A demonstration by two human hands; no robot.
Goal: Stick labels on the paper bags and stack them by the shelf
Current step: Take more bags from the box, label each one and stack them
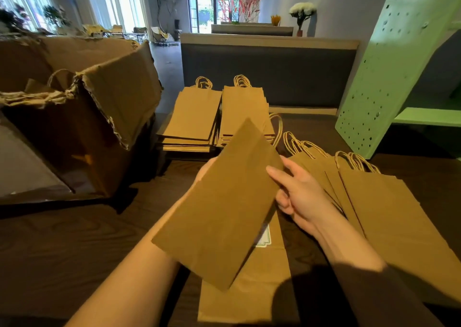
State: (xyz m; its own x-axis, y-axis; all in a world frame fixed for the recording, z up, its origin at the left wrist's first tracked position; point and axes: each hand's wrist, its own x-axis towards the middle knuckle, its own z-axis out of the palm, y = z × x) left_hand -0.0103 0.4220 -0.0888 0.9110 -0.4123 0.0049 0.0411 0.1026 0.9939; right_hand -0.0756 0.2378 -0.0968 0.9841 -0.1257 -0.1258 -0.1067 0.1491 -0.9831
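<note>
I hold a flat brown paper bag [219,209] tilted in the air above the table. My left hand [204,172] is mostly hidden behind its left edge and grips it. My right hand [296,192] pinches the bag's right edge, thumb on top. Beneath it lies another paper bag [249,289] on the table, with a white label [263,236] partly showing. Two neat stacks of bags [217,117] sit at the far side. A fanned spread of bags with twisted handles [389,212] lies to the right.
A large torn cardboard box [82,117] with more bags inside stands at the left. A green perforated shelf [391,59] rises at the right. A dark bench back [269,69] lies behind the stacks. The wooden table [74,251] is dark.
</note>
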